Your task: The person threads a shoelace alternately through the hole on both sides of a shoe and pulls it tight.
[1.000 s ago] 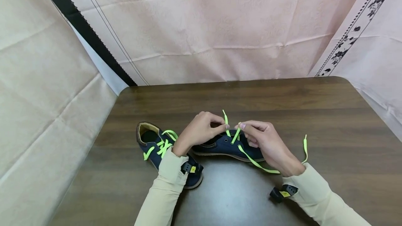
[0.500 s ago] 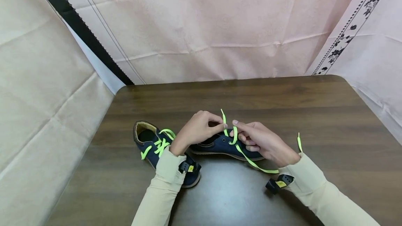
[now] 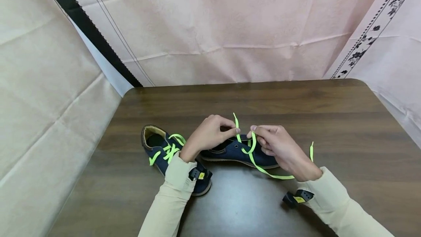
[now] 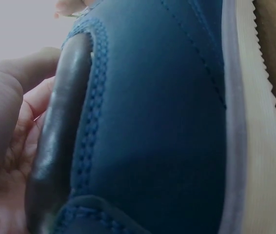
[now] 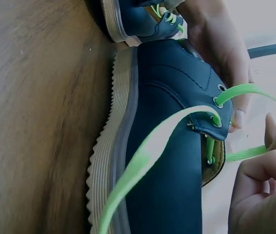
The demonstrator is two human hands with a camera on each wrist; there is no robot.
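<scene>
A navy shoe (image 3: 230, 153) with a neon green shoelace (image 3: 254, 142) lies side-on in the middle of the table. At its collar my left hand (image 3: 210, 134) pinches a strand of lace whose free tip stands upright above the fingers. The left wrist view shows that hand beside the padded collar (image 4: 62, 117). On the other side, my right hand (image 3: 279, 147) pinches a loop of lace drawn out from the eyelets. In the right wrist view the loop (image 5: 250, 89) arches from an eyelet toward the curled fingers (image 5: 265, 180). Another length trails forward under my right wrist.
A second navy shoe (image 3: 156, 149), its green laces crossed, lies left of the first, partly under my left forearm. Both rest on a brown wooden table (image 3: 263, 105). Pale cloth (image 3: 230, 28) hangs behind the table.
The right hand dips left toward the eyelets, then draws back to the right, with the lace bending into a wider loop. The left hand stays nearly in place.
</scene>
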